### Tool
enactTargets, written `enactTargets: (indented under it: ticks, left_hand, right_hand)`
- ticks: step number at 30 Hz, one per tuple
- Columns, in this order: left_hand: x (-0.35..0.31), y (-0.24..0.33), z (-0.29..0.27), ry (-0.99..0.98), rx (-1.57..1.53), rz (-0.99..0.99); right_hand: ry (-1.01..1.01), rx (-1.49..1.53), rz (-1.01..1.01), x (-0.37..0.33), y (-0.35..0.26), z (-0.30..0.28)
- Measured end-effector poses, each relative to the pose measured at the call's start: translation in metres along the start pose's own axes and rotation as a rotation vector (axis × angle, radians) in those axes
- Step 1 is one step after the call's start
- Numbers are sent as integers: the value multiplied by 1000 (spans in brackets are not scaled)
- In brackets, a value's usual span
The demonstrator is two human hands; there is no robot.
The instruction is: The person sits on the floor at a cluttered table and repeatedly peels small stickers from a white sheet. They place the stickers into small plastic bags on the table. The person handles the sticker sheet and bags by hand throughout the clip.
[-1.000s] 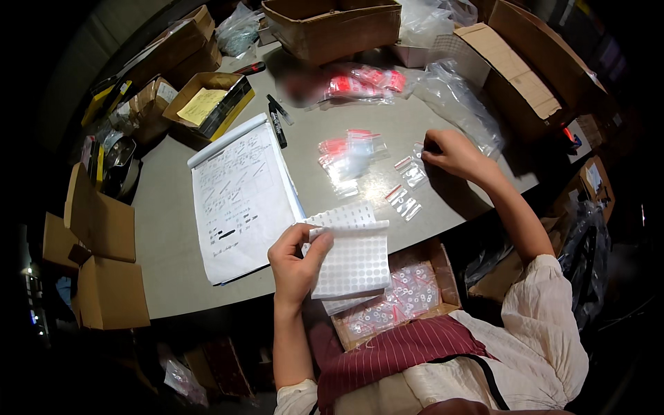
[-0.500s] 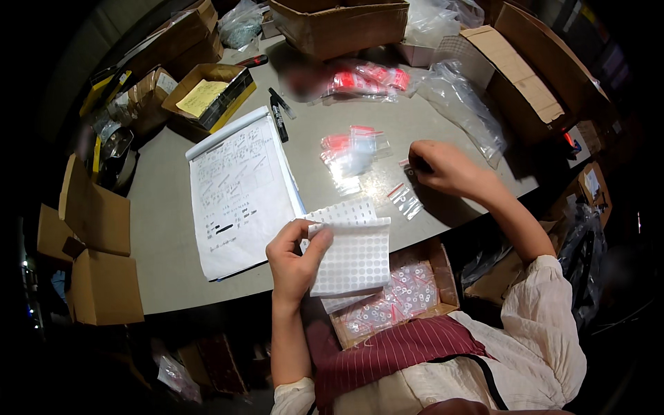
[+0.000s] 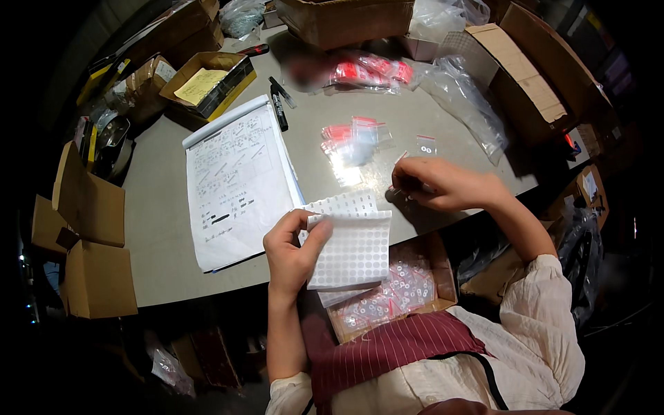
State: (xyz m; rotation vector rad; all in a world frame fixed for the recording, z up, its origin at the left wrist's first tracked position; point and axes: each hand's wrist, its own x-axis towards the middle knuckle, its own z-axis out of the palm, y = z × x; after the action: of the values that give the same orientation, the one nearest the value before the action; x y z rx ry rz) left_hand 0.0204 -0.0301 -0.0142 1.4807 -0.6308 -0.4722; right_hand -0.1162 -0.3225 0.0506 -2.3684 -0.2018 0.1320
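My left hand (image 3: 294, 250) is closed on folded sheets of small round stickers (image 3: 354, 254), thumb on top, over the table's near edge. My right hand (image 3: 446, 183) has its fingers pinched low over the table, on a small clear zip bag (image 3: 400, 158). Most of that bag is hidden by the fingers. Just beyond the right hand lies another small zip bag (image 3: 426, 145) with white washers in it. A loose pile of clear zip bags with red strips (image 3: 356, 144) rests left of it.
Below the table edge, a cardboard box (image 3: 446, 277) holds several bags of washers. A handwritten notepad (image 3: 235, 187) lies left, with black markers (image 3: 279, 111) beyond it. Red-and-clear packets (image 3: 370, 71), a plastic bag (image 3: 470, 107) and an open carton (image 3: 346, 21) stand farther back.
My right hand has moved nearer and slightly left, onto the bag that lay closer to me. The bag it was at before now lies on the table. My left hand still holds the sheets.
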Motion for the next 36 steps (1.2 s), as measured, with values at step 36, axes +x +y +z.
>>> enactTargets:
  ticks: [36]
  left_hand:
    - [-4, 2, 2, -7, -83, 28]
  right_hand:
    - [252, -65, -102, 9, -72, 16]
